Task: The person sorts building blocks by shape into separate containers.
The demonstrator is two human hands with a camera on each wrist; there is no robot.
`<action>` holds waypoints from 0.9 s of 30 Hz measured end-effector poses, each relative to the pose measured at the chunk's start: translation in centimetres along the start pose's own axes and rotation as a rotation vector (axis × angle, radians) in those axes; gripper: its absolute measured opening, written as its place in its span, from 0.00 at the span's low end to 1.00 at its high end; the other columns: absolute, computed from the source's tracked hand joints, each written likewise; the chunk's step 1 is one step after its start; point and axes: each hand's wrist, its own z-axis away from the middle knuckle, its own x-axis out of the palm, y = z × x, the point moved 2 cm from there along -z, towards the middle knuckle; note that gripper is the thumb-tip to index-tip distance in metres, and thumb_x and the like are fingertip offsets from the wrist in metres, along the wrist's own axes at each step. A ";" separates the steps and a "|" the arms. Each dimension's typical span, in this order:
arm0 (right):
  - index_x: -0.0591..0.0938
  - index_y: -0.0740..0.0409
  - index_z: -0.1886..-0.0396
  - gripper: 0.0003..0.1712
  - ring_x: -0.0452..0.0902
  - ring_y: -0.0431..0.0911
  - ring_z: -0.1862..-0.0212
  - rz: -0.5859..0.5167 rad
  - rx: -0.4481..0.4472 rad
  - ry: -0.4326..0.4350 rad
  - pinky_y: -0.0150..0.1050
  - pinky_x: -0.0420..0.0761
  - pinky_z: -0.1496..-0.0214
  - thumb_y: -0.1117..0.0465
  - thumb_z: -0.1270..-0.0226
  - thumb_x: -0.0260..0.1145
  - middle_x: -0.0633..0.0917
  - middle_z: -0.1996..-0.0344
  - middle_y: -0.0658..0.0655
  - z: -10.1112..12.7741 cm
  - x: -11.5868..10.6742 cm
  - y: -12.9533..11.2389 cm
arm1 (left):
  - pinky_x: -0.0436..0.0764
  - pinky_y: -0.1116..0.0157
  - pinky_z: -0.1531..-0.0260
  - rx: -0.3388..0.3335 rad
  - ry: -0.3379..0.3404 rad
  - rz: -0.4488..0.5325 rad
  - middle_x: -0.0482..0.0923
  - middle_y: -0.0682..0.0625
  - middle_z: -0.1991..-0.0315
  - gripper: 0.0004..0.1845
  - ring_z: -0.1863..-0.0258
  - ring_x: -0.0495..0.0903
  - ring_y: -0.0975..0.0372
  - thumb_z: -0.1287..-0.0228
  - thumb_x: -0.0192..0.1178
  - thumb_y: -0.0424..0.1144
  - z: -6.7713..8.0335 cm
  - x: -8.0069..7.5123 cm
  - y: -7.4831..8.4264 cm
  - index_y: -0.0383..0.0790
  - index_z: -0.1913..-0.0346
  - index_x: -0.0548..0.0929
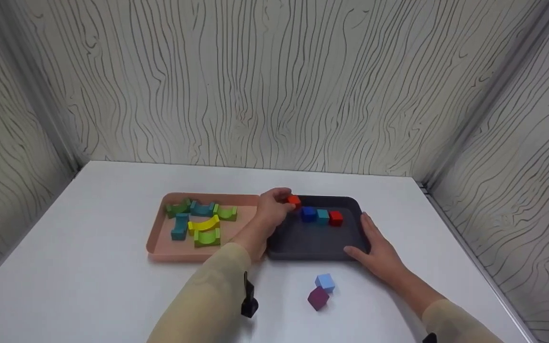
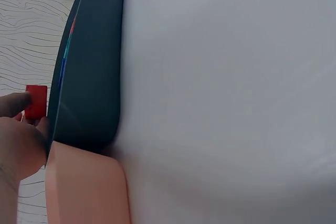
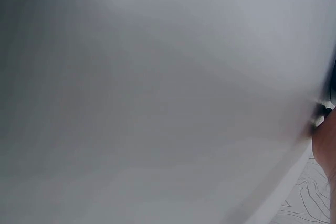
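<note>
Left of your fingers: pink tray [image 1: 157, 238] holding green, teal and yellow arch blocks [image 1: 202, 221]. Nearer you than your fingers, on the white desk [image 1: 88, 267]: light blue cube [image 1: 325, 282] touching purple cube [image 1: 318, 298].

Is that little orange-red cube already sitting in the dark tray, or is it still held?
Held. The left hand pinches the orange-red cube above the dark grey tray's far left corner.

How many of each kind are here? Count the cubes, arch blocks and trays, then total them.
Cubes: 6 (the red-orange cube in the left hand, three in the dark tray, two on the table)
Arch blocks: 6, all in the pink tray
Trays: 2
Total: 14
</note>
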 end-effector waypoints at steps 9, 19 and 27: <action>0.45 0.56 0.12 0.65 0.42 0.63 0.15 0.001 0.019 -0.007 0.64 0.52 0.19 0.29 0.30 0.67 0.47 0.13 0.61 0.1 0.1 -0.1 | 0.82 0.58 0.38 -0.014 0.057 -0.035 0.84 0.43 0.41 0.26 0.44 0.81 0.54 0.35 0.62 0.17 -0.4 1.1 -0.8 0.36 0.35 0.84; 0.45 0.57 0.12 0.64 0.43 0.64 0.15 0.003 0.010 0.000 0.64 0.52 0.18 0.32 0.29 0.68 0.47 0.13 0.62 0.0 0.0 -0.2 | 0.84 0.60 0.42 0.000 0.051 0.004 0.83 0.40 0.38 0.29 0.44 0.81 0.53 0.38 0.59 0.15 -0.5 1.7 -1.3 0.33 0.34 0.82; 0.46 0.57 0.12 0.64 0.43 0.63 0.15 0.005 0.011 0.000 0.64 0.52 0.18 0.32 0.30 0.69 0.47 0.13 0.62 0.0 -0.1 -0.3 | 0.84 0.60 0.42 -0.011 0.083 -0.034 0.83 0.41 0.39 0.30 0.43 0.81 0.54 0.40 0.58 0.13 -0.9 2.0 -1.7 0.35 0.35 0.84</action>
